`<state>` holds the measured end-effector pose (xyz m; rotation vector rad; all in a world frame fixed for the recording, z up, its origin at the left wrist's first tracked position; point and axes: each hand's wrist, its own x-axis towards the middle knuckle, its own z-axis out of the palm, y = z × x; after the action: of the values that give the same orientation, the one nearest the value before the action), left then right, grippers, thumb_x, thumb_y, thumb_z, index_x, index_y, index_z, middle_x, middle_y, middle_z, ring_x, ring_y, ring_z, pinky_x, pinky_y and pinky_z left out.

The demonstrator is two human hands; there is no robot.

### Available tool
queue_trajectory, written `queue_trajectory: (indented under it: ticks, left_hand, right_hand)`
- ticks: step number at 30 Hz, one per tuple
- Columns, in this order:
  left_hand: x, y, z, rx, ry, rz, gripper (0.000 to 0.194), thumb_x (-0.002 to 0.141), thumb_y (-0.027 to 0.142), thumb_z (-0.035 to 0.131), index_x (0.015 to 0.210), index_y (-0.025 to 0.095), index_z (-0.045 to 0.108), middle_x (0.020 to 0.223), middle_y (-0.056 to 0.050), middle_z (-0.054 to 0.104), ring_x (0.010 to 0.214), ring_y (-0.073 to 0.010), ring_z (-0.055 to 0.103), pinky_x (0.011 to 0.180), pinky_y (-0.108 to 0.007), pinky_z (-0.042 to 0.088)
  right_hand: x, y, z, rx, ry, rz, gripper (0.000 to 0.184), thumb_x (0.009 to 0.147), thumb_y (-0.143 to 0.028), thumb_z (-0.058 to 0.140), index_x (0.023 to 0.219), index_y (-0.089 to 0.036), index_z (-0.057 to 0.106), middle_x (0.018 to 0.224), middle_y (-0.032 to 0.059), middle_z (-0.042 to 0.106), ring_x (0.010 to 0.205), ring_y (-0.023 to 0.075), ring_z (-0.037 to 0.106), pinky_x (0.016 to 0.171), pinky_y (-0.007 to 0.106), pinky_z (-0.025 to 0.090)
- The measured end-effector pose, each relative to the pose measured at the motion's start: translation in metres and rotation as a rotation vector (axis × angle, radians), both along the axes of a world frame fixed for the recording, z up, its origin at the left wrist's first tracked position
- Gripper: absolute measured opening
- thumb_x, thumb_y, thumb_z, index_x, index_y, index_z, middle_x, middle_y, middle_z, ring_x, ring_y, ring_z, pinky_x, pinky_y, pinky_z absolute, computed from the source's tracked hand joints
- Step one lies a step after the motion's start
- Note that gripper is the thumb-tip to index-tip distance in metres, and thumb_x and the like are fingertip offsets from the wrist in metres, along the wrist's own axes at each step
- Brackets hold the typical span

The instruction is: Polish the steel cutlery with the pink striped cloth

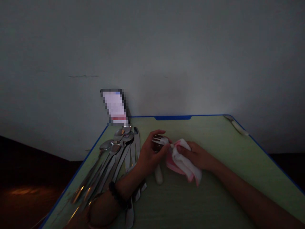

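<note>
Over the middle of the table, my left hand [151,152] pinches a metal fork [162,140] near its head, the tines pointing left. My right hand [197,154] is closed on a pink and white cloth [187,163], which is bunched around the fork's handle end; part of the cloth hangs down. Below my left hand lies a pale handle [158,175] on the table; its other end is hidden behind the hand. To the left, several metal spoons [115,147] lie side by side, with several table knives [136,143] next to them, partly covered by my left forearm.
A phone [115,106] with a lit, blurred screen leans on the wall at the back left. The pale green table [214,197] has a blue edge. A pale-handled utensil [238,127] lies at the back right corner.
</note>
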<state>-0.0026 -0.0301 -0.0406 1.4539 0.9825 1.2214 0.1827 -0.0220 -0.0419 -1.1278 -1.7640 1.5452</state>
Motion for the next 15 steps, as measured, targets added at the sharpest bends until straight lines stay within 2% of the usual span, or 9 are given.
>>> queue_trajectory:
  ticks: [3,5,7,10,13,15]
  left_hand:
    - [-0.003,0.003,0.006,0.02,0.04,0.008,0.042,0.077,0.023,0.06,0.115,0.017,0.043,0.094,-0.006,0.06,0.08,-0.0142,0.059,0.071,-0.025,0.048]
    - [-0.007,0.007,0.018,0.016,0.102,-0.036,0.043,0.076,0.025,0.061,0.115,0.018,0.046,0.095,-0.006,0.061,0.081,-0.0148,0.059,0.071,-0.025,0.049]
    - [-0.013,0.01,0.033,-0.014,0.215,-0.141,0.041,0.077,0.027,0.06,0.115,0.018,0.049,0.091,-0.006,0.063,0.075,-0.0147,0.06,0.066,-0.025,0.049]
    - [-0.021,0.009,0.058,0.047,0.363,-0.203,0.031,0.083,0.029,0.05,0.113,0.018,0.055,0.084,-0.005,0.064,0.067,-0.0133,0.059,0.059,-0.024,0.048]
    - [-0.026,0.0,0.081,0.099,0.459,-0.226,0.035,0.082,0.029,0.052,0.116,0.021,0.054,0.096,-0.007,0.064,0.076,-0.0153,0.061,0.068,-0.028,0.05]
    - [-0.028,-0.008,0.097,0.118,0.503,-0.244,0.042,0.078,0.03,0.059,0.119,0.023,0.05,0.106,-0.007,0.061,0.083,-0.0169,0.061,0.074,-0.03,0.049]
  right_hand:
    - [0.004,0.003,-0.001,-0.157,0.148,0.063,0.033,0.077,-0.044,0.057,0.091,-0.014,0.055,0.073,0.0003,0.058,0.061,0.0103,0.052,0.057,0.022,0.041]
    - [0.006,0.004,-0.002,-0.196,0.204,0.062,0.033,0.075,-0.042,0.06,0.092,-0.014,0.055,0.075,0.0005,0.059,0.061,0.0102,0.053,0.057,0.021,0.042]
    - [0.007,0.004,-0.002,-0.189,0.23,0.047,0.034,0.075,-0.042,0.06,0.093,-0.014,0.054,0.074,0.0005,0.058,0.061,0.0099,0.052,0.055,0.021,0.041]
    - [0.006,0.0,0.002,-0.141,0.211,0.028,0.035,0.076,-0.042,0.059,0.095,-0.014,0.054,0.073,0.0,0.057,0.06,0.0095,0.051,0.054,0.02,0.041]
    - [0.001,-0.01,0.015,-0.096,0.179,-0.002,0.034,0.078,-0.043,0.056,0.096,-0.015,0.055,0.075,0.0009,0.058,0.063,0.0105,0.051,0.057,0.022,0.042]
    - [-0.003,-0.017,0.033,-0.057,0.166,0.003,0.032,0.08,-0.044,0.053,0.094,-0.015,0.056,0.078,0.0017,0.058,0.065,0.0112,0.052,0.059,0.022,0.042]
